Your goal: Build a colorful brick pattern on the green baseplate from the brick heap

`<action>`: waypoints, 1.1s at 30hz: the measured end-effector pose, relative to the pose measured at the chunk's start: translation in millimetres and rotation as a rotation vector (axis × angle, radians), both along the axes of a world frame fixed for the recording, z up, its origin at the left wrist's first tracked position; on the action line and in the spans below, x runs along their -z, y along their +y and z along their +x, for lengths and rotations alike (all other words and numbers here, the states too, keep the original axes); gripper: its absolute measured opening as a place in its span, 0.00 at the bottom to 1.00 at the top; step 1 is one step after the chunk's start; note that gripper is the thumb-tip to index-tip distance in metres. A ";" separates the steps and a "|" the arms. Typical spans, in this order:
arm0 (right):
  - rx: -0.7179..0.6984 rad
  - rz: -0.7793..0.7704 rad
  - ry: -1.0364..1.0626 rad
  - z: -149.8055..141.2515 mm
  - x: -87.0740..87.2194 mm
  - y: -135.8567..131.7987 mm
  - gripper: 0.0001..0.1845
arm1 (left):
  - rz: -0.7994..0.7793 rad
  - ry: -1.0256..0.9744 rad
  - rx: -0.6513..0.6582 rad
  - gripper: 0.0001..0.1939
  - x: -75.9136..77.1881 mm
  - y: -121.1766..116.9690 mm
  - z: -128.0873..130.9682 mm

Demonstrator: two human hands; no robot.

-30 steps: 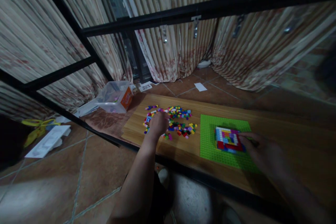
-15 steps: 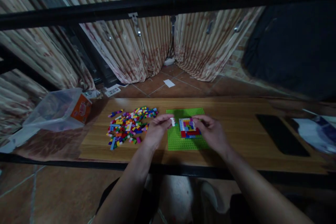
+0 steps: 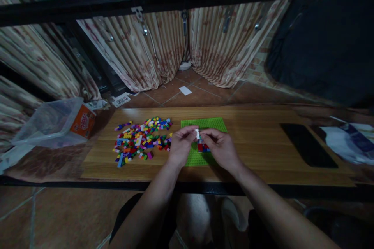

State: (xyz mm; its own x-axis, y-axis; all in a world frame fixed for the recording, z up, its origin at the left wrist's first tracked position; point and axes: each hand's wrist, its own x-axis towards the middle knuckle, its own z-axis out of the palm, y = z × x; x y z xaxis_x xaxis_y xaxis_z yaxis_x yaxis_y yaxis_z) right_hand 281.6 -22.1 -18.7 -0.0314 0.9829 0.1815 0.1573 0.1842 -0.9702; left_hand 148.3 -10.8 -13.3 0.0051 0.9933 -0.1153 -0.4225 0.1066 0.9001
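Note:
My left hand (image 3: 181, 144) pinches a small white toy brick (image 3: 198, 134) above the green studded baseplate (image 3: 198, 159). From the other side my right hand (image 3: 219, 144) brings its closed fingertips up against the same white brick. Beneath my hands a multicoloured brick build (image 3: 200, 147) sits on the baseplate; only a red and blue edge of it shows, the rest hidden by my right hand. To the left of my left hand spreads a pile of loose toy bricks (image 3: 137, 140) in many colours.
The wooden table (image 3: 257, 124) has a dark edge along its front. A black flat panel (image 3: 309, 146) lies on its right part. Beyond the left end stands a clear plastic box (image 3: 55, 120) with an orange label. Crumpled plastic (image 3: 341, 146) lies at the far right.
My hands have come together over the baseplate, the right moving left and the left slightly right. The white brick is now between both hands' fingertips. The view has shifted slightly.

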 end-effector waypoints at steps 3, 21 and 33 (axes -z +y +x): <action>0.012 -0.077 0.118 -6.0 -4.3 0.6 0.13 | 0.003 -0.043 0.003 0.11 -0.8 -1.1 -2.8; -0.115 0.129 -0.835 -89.3 9.4 3.8 0.12 | 0.013 0.185 -0.362 0.13 -10.1 10.6 -72.8; 0.047 -0.022 0.023 -55.9 4.8 23.0 0.14 | 0.012 0.187 -0.204 0.13 -7.8 4.7 -53.7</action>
State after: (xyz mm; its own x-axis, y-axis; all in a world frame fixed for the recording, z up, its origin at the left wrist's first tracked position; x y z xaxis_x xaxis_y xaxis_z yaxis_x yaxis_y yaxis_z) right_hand 225.8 0.8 -23.5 0.0189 0.9870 0.1595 0.1433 0.1552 -0.9774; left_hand 94.6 -6.1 -5.5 -0.2155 0.9729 -0.0836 -0.2609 0.0251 0.9650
